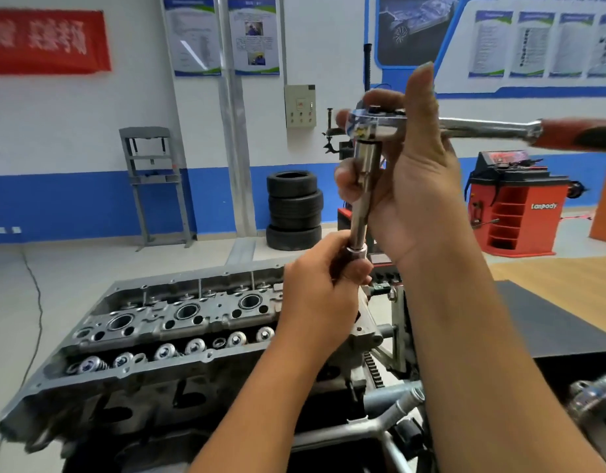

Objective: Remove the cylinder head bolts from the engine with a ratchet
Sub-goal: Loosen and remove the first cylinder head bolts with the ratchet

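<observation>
A chrome ratchet [376, 122] with a long extension bar [361, 199] is held up in the air above the engine's right end. Its orange-and-black handle [578, 134] points right. My right hand [407, 186] grips the ratchet head and the top of the bar, thumb raised. My left hand [322, 285] is curled round the socket [357, 250] at the bar's lower end; what is under that hand is hidden. The grey cylinder head [178, 322] lies below and to the left, with open bores and valve springs showing.
The engine sits on a metal stand [393, 336]. A black mat [547, 322] lies to the right. Behind stand stacked tyres [294, 209], a red wheel balancer [516, 206] and a grey press frame [154, 182]. A chrome tool [595, 401] shows at the lower right.
</observation>
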Demonstrator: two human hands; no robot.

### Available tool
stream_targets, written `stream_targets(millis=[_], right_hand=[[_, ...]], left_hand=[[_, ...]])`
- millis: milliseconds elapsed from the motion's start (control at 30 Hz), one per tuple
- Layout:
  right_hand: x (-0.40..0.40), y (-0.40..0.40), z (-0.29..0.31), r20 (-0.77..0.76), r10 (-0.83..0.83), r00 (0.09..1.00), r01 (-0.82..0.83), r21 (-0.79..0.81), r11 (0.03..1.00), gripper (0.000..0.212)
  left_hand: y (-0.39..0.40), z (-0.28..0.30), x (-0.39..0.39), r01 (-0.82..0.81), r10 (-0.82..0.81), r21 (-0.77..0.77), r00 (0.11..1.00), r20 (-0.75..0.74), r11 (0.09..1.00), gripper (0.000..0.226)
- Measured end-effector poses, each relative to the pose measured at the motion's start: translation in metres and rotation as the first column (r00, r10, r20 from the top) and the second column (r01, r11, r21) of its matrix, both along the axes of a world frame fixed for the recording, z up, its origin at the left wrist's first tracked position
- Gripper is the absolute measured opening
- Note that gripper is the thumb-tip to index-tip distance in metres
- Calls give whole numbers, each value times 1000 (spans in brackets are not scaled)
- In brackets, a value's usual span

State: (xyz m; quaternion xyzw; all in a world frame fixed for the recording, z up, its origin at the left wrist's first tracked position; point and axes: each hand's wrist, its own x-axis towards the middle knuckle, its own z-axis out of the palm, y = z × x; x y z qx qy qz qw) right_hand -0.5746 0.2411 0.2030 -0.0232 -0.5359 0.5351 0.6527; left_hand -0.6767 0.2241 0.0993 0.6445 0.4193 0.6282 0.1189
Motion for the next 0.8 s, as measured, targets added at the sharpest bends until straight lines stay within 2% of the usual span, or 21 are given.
stream_targets(millis=[133, 233, 300, 400, 433, 500, 567, 600, 800], right_hand=[[-9, 2, -5, -140, -170, 975, 185, 103, 977, 7], [-11, 5, -2, -168, -185, 968, 204, 101, 974, 10], [-5, 10, -1, -115, -91, 989, 100, 74, 992, 11], [4, 18, -2, -35, 84, 996, -82, 38, 996, 25], [5, 20, -4, -40, 86, 995, -84, 55, 995, 24], [2, 23, -8, -79, -34, 996, 43, 120, 992, 17], [-4, 25, -13, -107, -200, 974, 217, 172, 961, 26], [-8, 25, -16, -110, -233, 966, 250, 179, 952, 30], [-19, 15, -20, -71, -133, 989, 145, 194, 970, 25]], left_hand=[[0, -1, 9, -44, 42, 37, 998, 55, 998, 24], [-3, 4, 2, 36, -35, -19, 999, 15, 999, 19], [-4, 8, -5, 76, -84, -80, 991, -109, 994, 13], [-3, 12, -9, -1, -15, -63, 966, -257, 998, 14], [-2, 14, -8, -35, 23, -43, 965, -260, 998, 21], [1, 14, -7, -59, 51, -25, 971, -235, 998, 34], [2, 14, -8, -56, 50, -23, 978, -202, 998, 37], [3, 13, -8, -48, 42, -26, 982, -186, 999, 34], [0, 8, -7, 56, -67, -109, 992, -105, 992, 23]])
